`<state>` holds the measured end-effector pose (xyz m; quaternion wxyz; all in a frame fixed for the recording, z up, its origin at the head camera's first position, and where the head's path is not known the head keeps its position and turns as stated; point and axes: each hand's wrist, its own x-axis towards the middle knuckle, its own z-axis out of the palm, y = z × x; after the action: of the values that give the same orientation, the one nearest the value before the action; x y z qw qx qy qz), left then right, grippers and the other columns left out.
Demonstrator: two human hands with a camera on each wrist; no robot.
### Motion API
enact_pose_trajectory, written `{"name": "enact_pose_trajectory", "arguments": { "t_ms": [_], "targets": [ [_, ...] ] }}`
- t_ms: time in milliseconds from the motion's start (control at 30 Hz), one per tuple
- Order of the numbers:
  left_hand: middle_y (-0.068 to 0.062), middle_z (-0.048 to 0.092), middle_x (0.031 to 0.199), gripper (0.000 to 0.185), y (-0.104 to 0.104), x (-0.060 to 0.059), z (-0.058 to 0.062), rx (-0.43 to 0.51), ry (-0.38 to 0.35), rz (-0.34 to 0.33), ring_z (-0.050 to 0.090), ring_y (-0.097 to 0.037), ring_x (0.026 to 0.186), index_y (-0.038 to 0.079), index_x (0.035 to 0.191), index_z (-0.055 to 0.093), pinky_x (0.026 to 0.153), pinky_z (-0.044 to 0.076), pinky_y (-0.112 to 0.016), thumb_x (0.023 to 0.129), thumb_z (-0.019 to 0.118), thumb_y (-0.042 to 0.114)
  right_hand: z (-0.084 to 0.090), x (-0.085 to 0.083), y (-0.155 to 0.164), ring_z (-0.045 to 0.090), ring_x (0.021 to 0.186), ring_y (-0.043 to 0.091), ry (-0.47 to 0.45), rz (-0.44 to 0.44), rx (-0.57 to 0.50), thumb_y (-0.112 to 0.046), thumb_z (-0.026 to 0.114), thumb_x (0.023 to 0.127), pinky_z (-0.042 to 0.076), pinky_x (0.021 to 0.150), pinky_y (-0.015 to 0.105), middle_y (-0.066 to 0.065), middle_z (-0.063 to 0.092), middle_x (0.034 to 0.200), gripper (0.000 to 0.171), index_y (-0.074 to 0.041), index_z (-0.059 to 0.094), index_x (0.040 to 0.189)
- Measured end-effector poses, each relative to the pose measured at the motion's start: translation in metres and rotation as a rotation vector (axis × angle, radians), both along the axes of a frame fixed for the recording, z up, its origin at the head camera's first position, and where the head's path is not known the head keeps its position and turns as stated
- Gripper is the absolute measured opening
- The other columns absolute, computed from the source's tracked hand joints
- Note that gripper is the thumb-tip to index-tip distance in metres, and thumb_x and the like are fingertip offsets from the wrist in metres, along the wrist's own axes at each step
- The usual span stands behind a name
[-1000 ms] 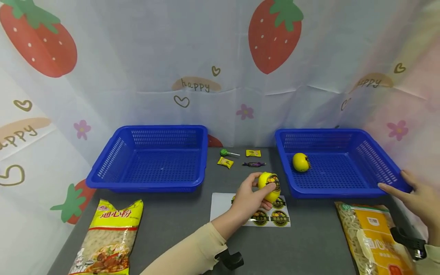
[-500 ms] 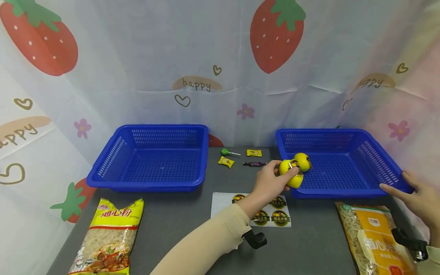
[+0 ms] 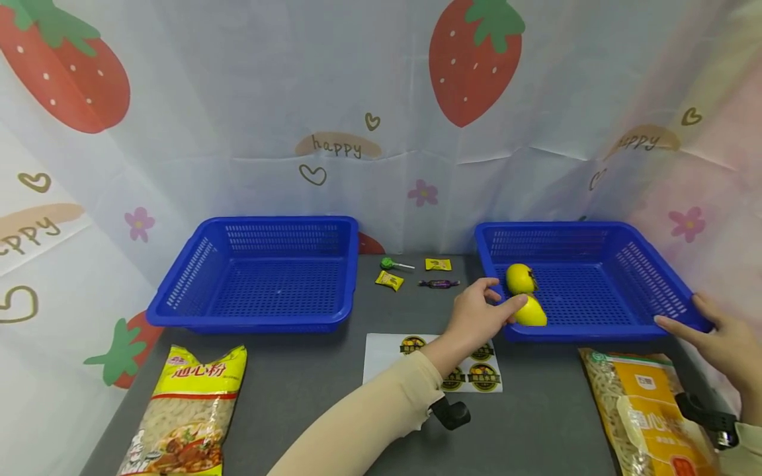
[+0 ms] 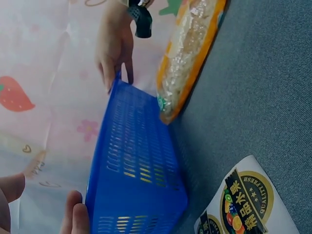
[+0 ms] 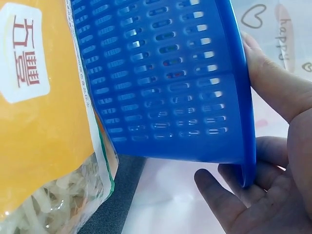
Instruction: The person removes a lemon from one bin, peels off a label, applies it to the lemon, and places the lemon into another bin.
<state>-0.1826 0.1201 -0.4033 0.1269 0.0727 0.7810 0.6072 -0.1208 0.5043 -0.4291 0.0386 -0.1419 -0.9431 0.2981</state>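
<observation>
In the head view, a yellow persimmon point(image 3: 530, 312) lies inside the front left corner of the right blue basket point(image 3: 577, 334), just in front of another yellow persimmon point(image 3: 520, 279). My left hand point(image 3: 479, 316) hovers at that basket's left rim, thumb beside the front persimmon. The left wrist view shows its thumb point(image 4: 12, 186) and fingers point(image 4: 75, 214) spread apart with nothing between them. At the basket's front right corner, my right hand point(image 3: 723, 340) grips the rim, thumb on one side and fingers curled under the other, as the right wrist view shows.
A sheet of round fruit stickers point(image 3: 381, 354) lies mid-table. Behind it are a green lollipop point(image 3: 388, 263) and several wrapped candies point(image 3: 439, 284). Another blue basket point(image 3: 268, 324) stands left. Noodle bags lie front left point(image 3: 190, 410) and front right point(image 3: 649, 410). A printed curtain point(image 3: 268, 99) hangs behind.
My left hand carried the stickered persimmon rightward over the basket's rim and let go of it inside, beside the other persimmon. The right hand stayed on the basket corner.
</observation>
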Motion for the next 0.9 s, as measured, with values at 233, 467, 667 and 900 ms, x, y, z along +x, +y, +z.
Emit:
{"name": "enact_pose_trajectory", "arguments": {
  "t_ms": [233,467,667,900],
  "targets": [
    [0.0,0.068,0.118,0.062,0.0,0.003,0.002,-0.046,0.013,-0.016,0.064,-0.003,0.077,0.02,0.139,0.057,0.074,0.054,-0.027,0.088,0.075,0.049,0.001,0.0,0.0,0.01,0.136,0.072,-0.008,-0.007,0.002,-0.051,0.054,0.101,0.017,0.105,0.08,0.045,0.0,0.153,0.099,0.009,-0.004,0.153],
    [0.007,0.068,0.108,0.06,-0.001,0.004,0.001,-0.065,0.022,-0.003,0.062,-0.005,0.082,0.02,0.135,0.06,0.074,0.054,-0.027,0.087,0.076,0.051,0.001,-0.001,0.0,0.009,0.136,0.071,0.0,0.006,0.005,-0.049,0.055,0.101,0.017,0.104,0.08,0.045,0.0,0.154,0.098,0.009,-0.005,0.153],
    [0.004,0.069,0.111,0.058,-0.004,0.005,-0.001,-0.077,0.035,0.008,0.063,-0.007,0.088,0.022,0.135,0.061,0.075,0.054,-0.028,0.087,0.076,0.05,0.002,-0.001,-0.002,0.007,0.137,0.07,-0.008,0.01,0.011,-0.051,0.054,0.101,0.017,0.105,0.08,0.043,-0.003,0.155,0.099,0.01,-0.004,0.153],
    [0.005,0.066,0.11,0.061,-0.012,0.007,-0.007,-0.046,0.026,-0.019,0.062,-0.005,0.085,0.022,0.139,0.058,0.073,0.054,-0.028,0.087,0.076,0.049,0.001,0.001,-0.002,0.005,0.138,0.069,-0.004,0.0,0.015,-0.05,0.054,0.101,0.016,0.105,0.08,0.042,-0.004,0.155,0.098,0.009,-0.005,0.153]
  ]
}}
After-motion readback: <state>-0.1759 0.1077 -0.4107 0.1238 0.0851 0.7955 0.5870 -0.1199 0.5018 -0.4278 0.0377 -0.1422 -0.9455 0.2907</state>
